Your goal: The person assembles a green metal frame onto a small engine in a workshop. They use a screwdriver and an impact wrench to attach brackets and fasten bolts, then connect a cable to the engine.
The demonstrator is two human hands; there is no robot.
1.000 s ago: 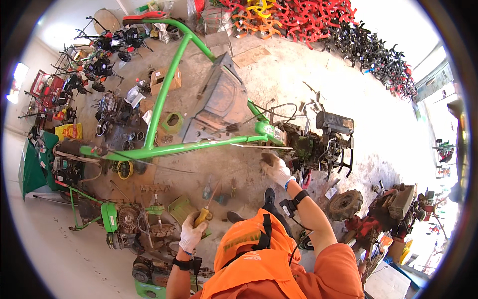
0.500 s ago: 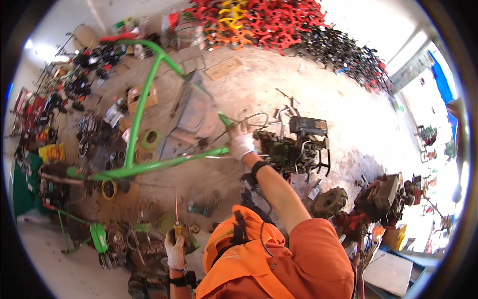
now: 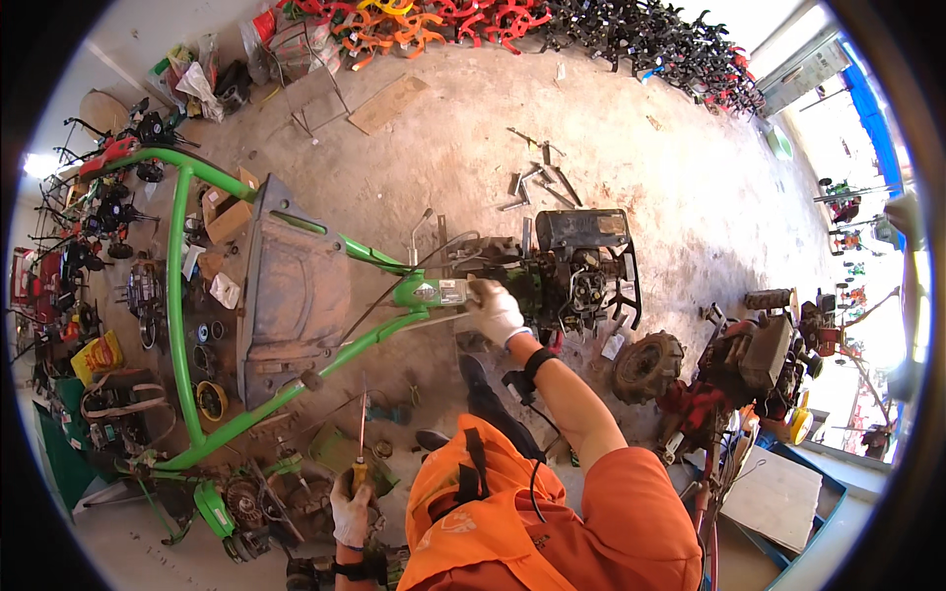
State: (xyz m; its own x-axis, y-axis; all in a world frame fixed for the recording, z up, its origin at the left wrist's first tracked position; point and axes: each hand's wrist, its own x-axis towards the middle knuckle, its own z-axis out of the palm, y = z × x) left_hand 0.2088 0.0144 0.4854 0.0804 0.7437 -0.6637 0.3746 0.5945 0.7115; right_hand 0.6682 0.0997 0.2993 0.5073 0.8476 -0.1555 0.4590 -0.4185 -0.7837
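Observation:
My right hand [image 3: 496,310], in a white glove, is closed on the end of a green tubular handlebar frame [image 3: 178,266], at its bracket [image 3: 434,292]. A dusty grey trapezoid panel [image 3: 301,300] spans the tubes. Just beyond that hand sits a small engine unit [image 3: 586,271] with a black cover. Its near parts lie partly behind the hand. Lower down, my gloved left hand [image 3: 351,510] is wrapped round the yellow handle of a screwdriver [image 3: 361,463], its thin shaft pointing away from me.
A knobbly tyre [image 3: 648,367] and a red machine [image 3: 754,355] stand on the right. Loose metal parts [image 3: 540,185] lie beyond the engine. Piles of curved red and black blades [image 3: 650,49] line the far wall. A green power tool [image 3: 392,412] rests near my feet.
The green frame has turned, so its grey panel now shows broadly. My right hand stays at its bracket end, and my left keeps the screwdriver. The whole view has shifted too.

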